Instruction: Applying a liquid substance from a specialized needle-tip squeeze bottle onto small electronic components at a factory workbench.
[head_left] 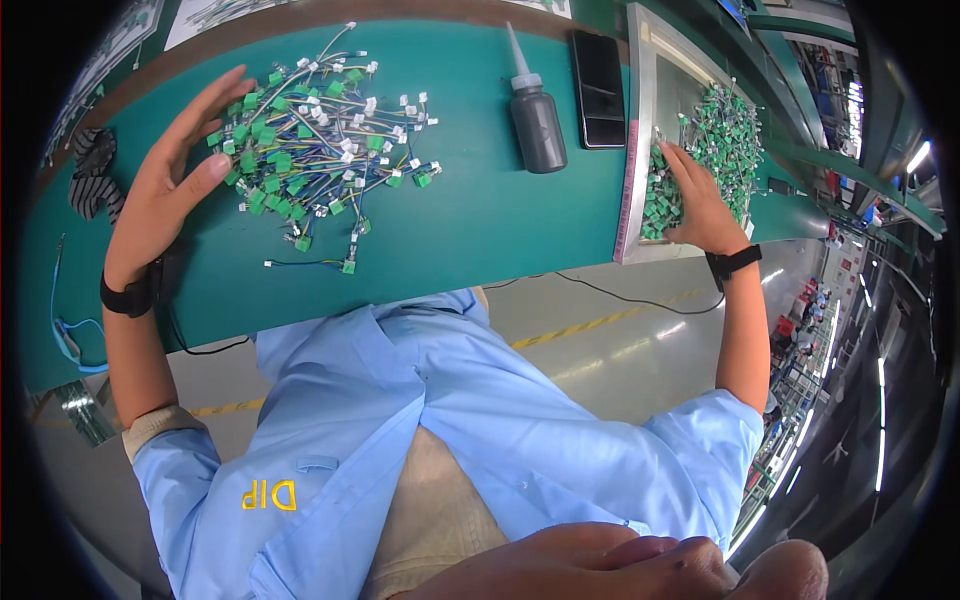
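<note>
Item one: a loose pile of short wire harnesses (320, 150) with green terminal blocks and white plugs, spread on the green tabletop (480, 220), left of centre. Item two: a heap of similar green-ended parts (715, 140) inside the metal-framed tray (632, 150) at the right. Handling, as judged by eye: each piece light; leads thin, flexible and prone to tangling; blocks and plugs hard and likely smooth; the joint of wire and plug probably the frail point. Best hold: the flat sides of a green block, the wires left free of pull. One harness lies at the pile's near edge, its green block (348, 266) standing out as an easy grip. Left hand (165, 200): unclenched, fingers reaching far and right, thumb apart, curved about the pile's left side; nothing visible in its grasp. Left forearm (140, 360) runs nearly straight away from the body, black wristband (128, 298) at the wrist. Right hand (703, 205): relaxed, fingers extended and thumb spread, laid over the near-left part of the tray heap; no part visibly pinched, though the underside of the palm is hidden. Right forearm (745, 320) rises from the near right, wrist turned inward. Also present, between pile and tray: a dark squeeze bottle (538, 130) with a pale nozzle; beside it, a black smartphone (597, 85). Far left: a striped cloth (88, 195).
</note>
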